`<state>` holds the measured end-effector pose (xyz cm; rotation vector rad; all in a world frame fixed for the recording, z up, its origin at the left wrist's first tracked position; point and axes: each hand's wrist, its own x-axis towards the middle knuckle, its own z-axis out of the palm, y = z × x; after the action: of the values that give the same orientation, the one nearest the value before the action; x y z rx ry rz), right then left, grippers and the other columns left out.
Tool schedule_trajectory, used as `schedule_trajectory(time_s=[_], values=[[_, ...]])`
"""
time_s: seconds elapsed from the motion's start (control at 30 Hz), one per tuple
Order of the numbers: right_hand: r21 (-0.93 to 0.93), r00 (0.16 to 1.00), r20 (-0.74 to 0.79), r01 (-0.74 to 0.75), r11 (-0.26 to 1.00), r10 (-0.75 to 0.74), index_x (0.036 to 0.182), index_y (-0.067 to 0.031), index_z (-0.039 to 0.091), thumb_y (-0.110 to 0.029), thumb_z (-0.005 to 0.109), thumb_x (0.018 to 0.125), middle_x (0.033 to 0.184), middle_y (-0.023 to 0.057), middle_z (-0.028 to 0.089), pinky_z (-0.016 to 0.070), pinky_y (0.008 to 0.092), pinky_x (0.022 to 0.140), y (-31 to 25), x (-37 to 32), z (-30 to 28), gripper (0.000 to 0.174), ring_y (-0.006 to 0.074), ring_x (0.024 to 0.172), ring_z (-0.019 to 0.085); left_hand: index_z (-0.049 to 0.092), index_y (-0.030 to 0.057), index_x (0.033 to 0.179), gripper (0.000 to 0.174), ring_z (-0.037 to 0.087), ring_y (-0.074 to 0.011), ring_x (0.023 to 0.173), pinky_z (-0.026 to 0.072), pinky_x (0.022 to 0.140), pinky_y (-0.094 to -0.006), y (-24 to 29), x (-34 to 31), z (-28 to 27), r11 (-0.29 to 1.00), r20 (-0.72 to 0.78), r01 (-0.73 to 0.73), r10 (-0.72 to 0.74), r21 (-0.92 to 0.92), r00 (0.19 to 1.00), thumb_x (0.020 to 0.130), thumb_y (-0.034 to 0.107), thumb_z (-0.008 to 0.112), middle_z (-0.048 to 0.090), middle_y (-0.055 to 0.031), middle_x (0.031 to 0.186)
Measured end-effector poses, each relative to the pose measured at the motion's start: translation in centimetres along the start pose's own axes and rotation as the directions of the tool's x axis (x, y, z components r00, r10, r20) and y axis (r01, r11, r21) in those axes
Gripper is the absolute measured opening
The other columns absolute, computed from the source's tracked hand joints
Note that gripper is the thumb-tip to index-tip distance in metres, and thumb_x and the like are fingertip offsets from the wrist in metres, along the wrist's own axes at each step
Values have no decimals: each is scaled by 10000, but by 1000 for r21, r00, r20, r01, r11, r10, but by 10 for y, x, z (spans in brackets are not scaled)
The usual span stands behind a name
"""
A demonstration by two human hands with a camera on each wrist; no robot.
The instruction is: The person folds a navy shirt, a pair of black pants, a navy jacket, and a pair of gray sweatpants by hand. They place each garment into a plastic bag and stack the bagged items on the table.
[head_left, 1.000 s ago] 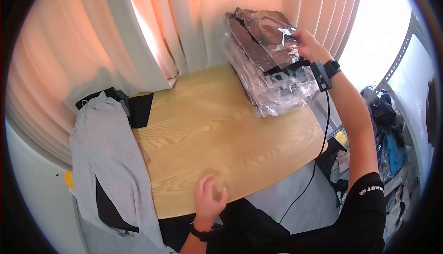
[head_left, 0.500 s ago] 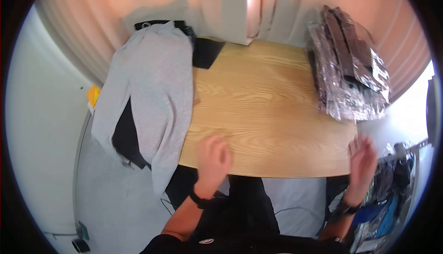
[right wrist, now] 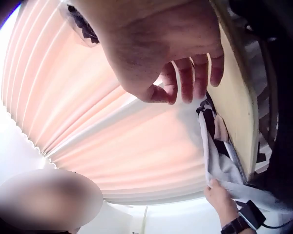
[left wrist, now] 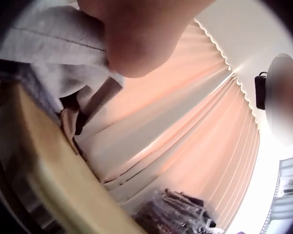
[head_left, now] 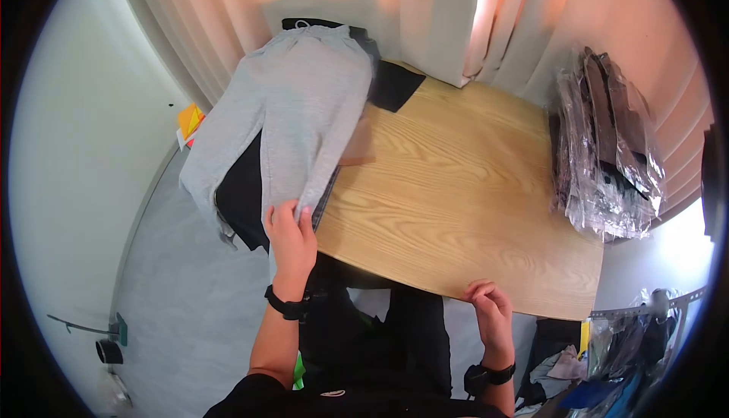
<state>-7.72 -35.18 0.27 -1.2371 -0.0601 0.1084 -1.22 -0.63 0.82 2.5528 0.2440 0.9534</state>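
Grey sweatpants (head_left: 311, 84) with a drawstring waist lie on the left part of the wooden table, their legs hanging over its front edge. My left hand (head_left: 292, 243) pinches the nearer leg between thumb and fingers, close to the table edge. In the right wrist view the same left hand (right wrist: 219, 197) holds the grey cloth. Over the front edge of the table, right of the middle, my right hand (head_left: 492, 315) hangs with fingers loosely bent and nothing in them. Dark clothing (head_left: 241, 190) shows beneath and between the trouser legs.
Clear-bagged brown garments (head_left: 607, 152) are stacked at the table's right end. A black cloth piece (head_left: 399, 85) and a brown flap (head_left: 358, 145) stick out beside the sweatpants. Curtains (head_left: 433, 15) hang behind the table (head_left: 456, 190). A rack with bagged clothes (head_left: 630, 342) stands low at the right.
My right hand has left the bagged stack and come back to the table's front edge. My left hand has moved left onto the sweatpants leg and taken hold. The view has turned left.
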Motion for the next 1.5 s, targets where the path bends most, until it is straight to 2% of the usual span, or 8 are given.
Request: schedule_trajectory(time_s=[0.27,0.4,0.5,0.53,0.8,1.0,1.17,1.5], values=[[256,972,137,-222,941,192,994,-33,529,-61,505,871,984,111,585,450,348,844,6,34,28,129,214,924,572,429,1,1094,210,485,-100,753,410,686,-263,27,27,-95,757,72,58,-15,-651,997,952,145,487,514,-80,830],[170,945,326,-94,981,34,1094,-19,502,-50,498,887,1026,124,600,450,352,866,-16,61,49,209,220,969,574,490,53,848,140,464,-141,568,390,535,-284,46,-5,-160,203,119,163,-213,-966,970,870,114,614,523,-61,689],[-59,933,358,46,997,-22,1068,-17,535,-41,555,869,1019,108,611,442,326,864,-50,91,83,201,186,972,568,539,18,840,89,460,-230,507,355,440,-344,-1,6,-163,-366,-130,217,723,-905,678,888,77,583,596,-172,776],[-168,935,354,78,983,-14,1065,-9,540,-46,571,867,1034,101,610,442,319,867,-63,103,99,203,177,979,566,552,-4,873,69,467,-253,500,344,419,-365,0,24,-169,-335,-181,347,896,-876,406,900,58,562,609,-194,804],[-733,775,588,631,253,-232,1292,23,398,-350,700,764,1258,191,482,369,405,994,19,230,252,714,325,1206,451,573,32,1159,269,610,-220,851,475,701,-333,-44,-21,-136,623,744,534,668,-572,19,923,161,575,635,-115,1007],[-911,907,379,400,97,-184,1372,4,298,-362,682,761,1297,215,443,411,420,957,54,259,277,810,382,1104,509,573,63,1156,269,597,-161,901,467,776,-293,-86,-43,-116,790,704,469,-69,-394,707,912,178,576,633,-63,1028],[-890,899,416,434,140,-140,1251,-41,404,-286,595,842,1086,262,576,471,466,809,12,246,238,513,345,938,614,514,69,1227,343,543,-189,1058,449,861,-349,-157,-48,-96,712,224,567,-524,-413,821,901,150,581,567,-67,1175],[-973,864,-147,-213,-85,-482,1300,-64,440,-212,534,890,1083,259,595,439,454,872,-124,117,-23,446,415,984,575,418,38,1338,501,367,-335,1294,309,1052,-420,-187,7,-69,987,-26,121,-124,-104,992,888,166,596,404,-188,1384]])
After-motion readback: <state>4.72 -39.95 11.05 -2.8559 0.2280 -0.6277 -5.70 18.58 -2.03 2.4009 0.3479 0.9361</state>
